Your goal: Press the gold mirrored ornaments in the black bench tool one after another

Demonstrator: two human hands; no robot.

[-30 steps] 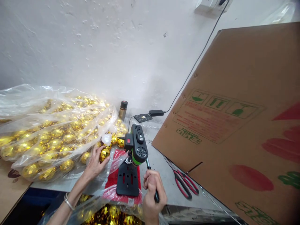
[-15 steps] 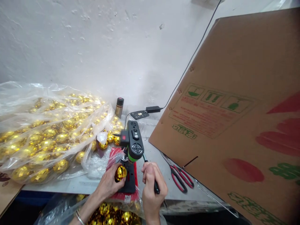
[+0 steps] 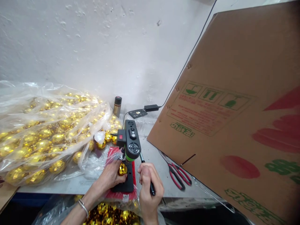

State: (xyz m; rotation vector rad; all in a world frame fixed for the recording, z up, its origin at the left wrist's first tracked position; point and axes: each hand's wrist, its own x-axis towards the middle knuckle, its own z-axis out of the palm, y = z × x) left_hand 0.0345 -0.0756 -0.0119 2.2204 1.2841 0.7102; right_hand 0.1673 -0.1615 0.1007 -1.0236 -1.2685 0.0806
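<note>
My left hand [image 3: 114, 174] is closed around a gold faceted ball [image 3: 122, 169], holding it on the black base [image 3: 124, 187] of a small bench drill press [image 3: 132, 140]. The ball sits just below the drill head, and the bit is hidden from me. To the right, my right hand [image 3: 151, 184] wraps round the black grip of the press's lever [image 3: 152, 189]. Red plastic sheeting [image 3: 134, 175] lies under the base.
A clear plastic bag [image 3: 58, 125] of gold balls spreads across the left. More gold balls [image 3: 105, 215] lie below the table edge. Red-handled scissors [image 3: 179, 175] rest right of the press, beside a large cardboard box [image 3: 211, 103]. A bottle [image 3: 117, 106] and power adapter [image 3: 151, 107] stand behind.
My left hand has pushed the gold ball forward, further under the drill head. My right hand keeps its grip on the lever. The whole view has shifted slightly.
</note>
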